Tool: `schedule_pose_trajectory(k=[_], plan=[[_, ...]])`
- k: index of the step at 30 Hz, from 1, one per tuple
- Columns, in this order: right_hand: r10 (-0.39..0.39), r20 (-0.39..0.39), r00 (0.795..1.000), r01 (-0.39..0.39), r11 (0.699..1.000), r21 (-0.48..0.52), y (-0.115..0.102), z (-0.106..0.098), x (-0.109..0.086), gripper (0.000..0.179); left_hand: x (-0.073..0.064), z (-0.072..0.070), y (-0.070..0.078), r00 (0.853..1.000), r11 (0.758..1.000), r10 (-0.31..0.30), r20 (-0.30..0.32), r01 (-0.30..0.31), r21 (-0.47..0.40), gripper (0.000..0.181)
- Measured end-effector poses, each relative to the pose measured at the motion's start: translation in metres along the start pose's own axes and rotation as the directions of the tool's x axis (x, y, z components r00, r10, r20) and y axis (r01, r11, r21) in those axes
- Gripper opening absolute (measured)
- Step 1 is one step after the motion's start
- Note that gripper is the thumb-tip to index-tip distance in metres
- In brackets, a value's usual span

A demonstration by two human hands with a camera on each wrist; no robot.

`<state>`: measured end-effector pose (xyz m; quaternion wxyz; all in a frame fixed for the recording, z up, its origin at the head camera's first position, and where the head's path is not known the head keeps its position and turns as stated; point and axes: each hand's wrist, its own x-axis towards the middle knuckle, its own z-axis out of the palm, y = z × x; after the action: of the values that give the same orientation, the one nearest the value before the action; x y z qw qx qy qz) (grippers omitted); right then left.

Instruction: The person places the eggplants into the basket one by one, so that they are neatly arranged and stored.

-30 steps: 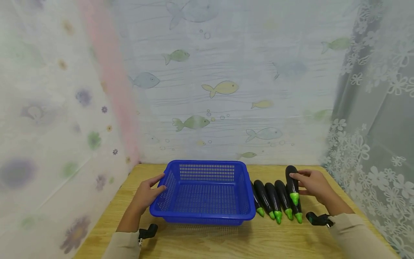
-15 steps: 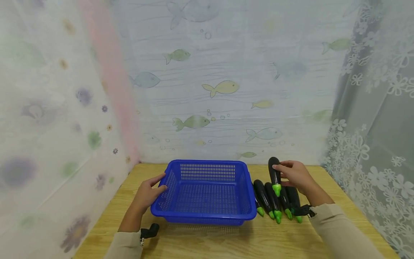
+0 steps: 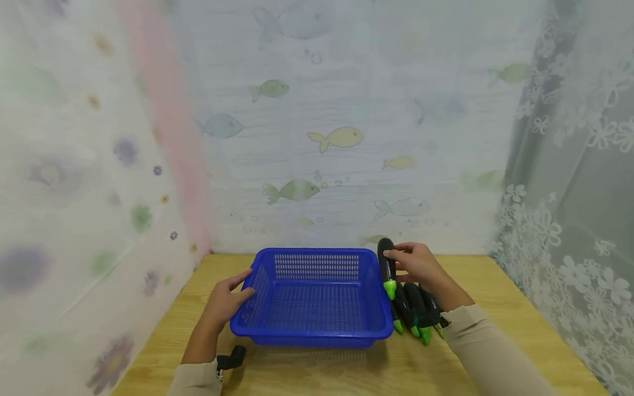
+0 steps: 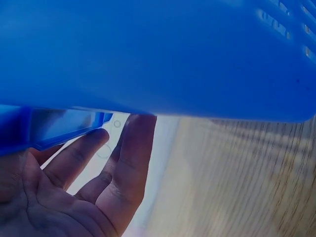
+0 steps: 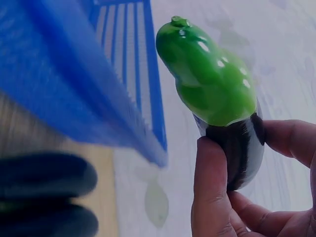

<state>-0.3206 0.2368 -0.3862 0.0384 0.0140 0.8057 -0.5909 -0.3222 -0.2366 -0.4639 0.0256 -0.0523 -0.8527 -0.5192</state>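
Note:
A blue plastic basket [image 3: 312, 333] with slotted walls stands on the table, nothing inside it. My left hand [image 3: 222, 303] grips its left rim, thumb over the edge; in the left wrist view, fingers [image 4: 129, 163] reach to the basket's outer side. My right hand [image 3: 420, 268] pinches a dark eggplant [image 3: 386, 264] by its body, raised at the basket's right rim with the green cap pointing down. The right wrist view has this eggplant's green cap [image 5: 215, 81] close beside the basket wall [image 5: 94, 94].
Several more eggplants [image 3: 415, 300] lie side by side on the wooden table [image 3: 297, 374], right of the basket and partly hidden by my right hand and wrist. A fish-patterned curtain [image 3: 287, 236] hangs behind the table, with more curtains at both sides.
My right hand has lifted the eggplant off the right end of the row and carried it left, over the others, to the basket's right rim. My left hand stays at the left rim.

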Motion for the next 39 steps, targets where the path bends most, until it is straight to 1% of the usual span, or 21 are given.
schedule_pose_trajectory(k=[4, 8, 12, 16, 19, 25, 32, 39], plan=[[-0.009, 0.018, 1.000, 0.009, 1.000, 0.012, -0.006, 0.019, 0.004, 0.074, 0.000, 0.001, -0.002, 1.000, 1.000, -0.016, -0.005, 0.016, -0.013, 0.060], [-0.008, 0.034, 0.999, 0.008, 1.000, 0.014, -0.010, 0.036, 0.006, 0.072, -0.001, 0.004, -0.001, 1.000, 1.000, -0.016, 0.003, 0.016, -0.022, 0.061], [-0.006, 0.048, 0.999, 0.004, 0.998, 0.055, -0.012, 0.051, 0.009, 0.069, -0.001, 0.006, 0.002, 1.000, 1.000, -0.004, 0.007, 0.004, -0.017, 0.060], [-0.020, 0.067, 0.998, 0.014, 0.996, 0.087, -0.014, 0.066, 0.013, 0.067, -0.001, 0.008, 0.004, 1.000, 1.000, 0.006, 0.004, -0.006, 0.000, 0.060], [-0.022, 0.081, 0.996, 0.014, 0.994, 0.106, -0.014, 0.076, 0.017, 0.067, 0.000, 0.008, 0.004, 1.000, 1.000, -0.002, 0.001, 0.002, 0.001, 0.060], [0.009, 0.097, 0.995, -0.021, 0.991, 0.130, -0.015, 0.098, 0.027, 0.068, 0.000, 0.004, 0.003, 1.000, 1.000, -0.017, 0.005, 0.017, 0.001, 0.060], [0.036, 0.112, 0.993, -0.054, 0.986, 0.155, -0.020, 0.121, 0.033, 0.068, 0.001, 0.002, 0.003, 1.000, 1.000, 0.001, 0.009, -0.001, -0.001, 0.060], [0.076, 0.153, 0.985, -0.105, 0.976, 0.192, -0.011, 0.144, 0.044, 0.069, 0.000, 0.009, 0.004, 1.000, 1.000, 0.002, -0.010, -0.002, 0.005, 0.059]])
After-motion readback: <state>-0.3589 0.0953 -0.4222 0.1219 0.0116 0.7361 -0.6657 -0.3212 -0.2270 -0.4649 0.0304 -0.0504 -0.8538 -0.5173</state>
